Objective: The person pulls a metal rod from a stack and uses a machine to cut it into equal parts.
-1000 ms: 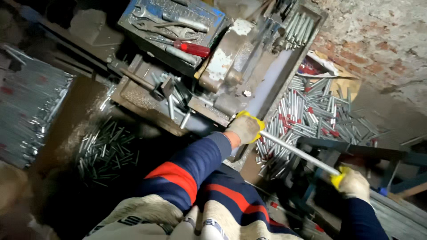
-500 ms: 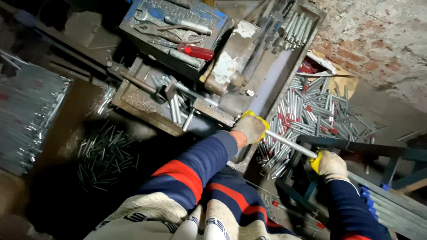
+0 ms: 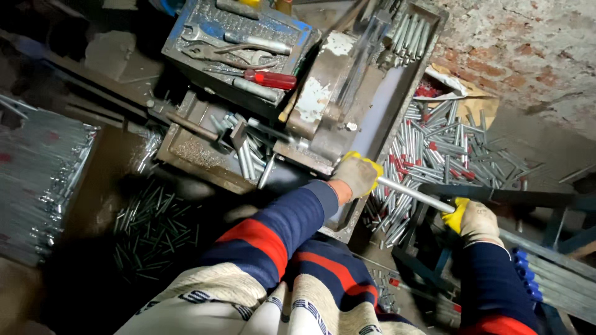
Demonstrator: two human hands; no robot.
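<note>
My left hand (image 3: pixel 357 174), in a yellow and grey glove, grips one end of a shiny metal tube (image 3: pixel 415 193) right at the side of a grey cutting machine (image 3: pixel 335 93). In the same kind of glove, my right hand (image 3: pixel 475 220) holds the tube's other end, lower right. The tube runs level between the two hands, above a heap of cut tubes (image 3: pixel 447 155) on the floor.
A blue tray (image 3: pixel 186 31) with wrenches, pliers and a red-handled screwdriver (image 3: pixel 270 79) sits behind the machine. Short cut pieces (image 3: pixel 155 220) lie on the dark floor at left. Bundled long tubes (image 3: pixel 37 180) are far left, a brick wall (image 3: pixel 521 56) top right, and a dark metal frame (image 3: pixel 515 198) at right.
The tube has slid toward the machine, so less of it shows between my hands. My right hand has moved left and closer to my left hand.
</note>
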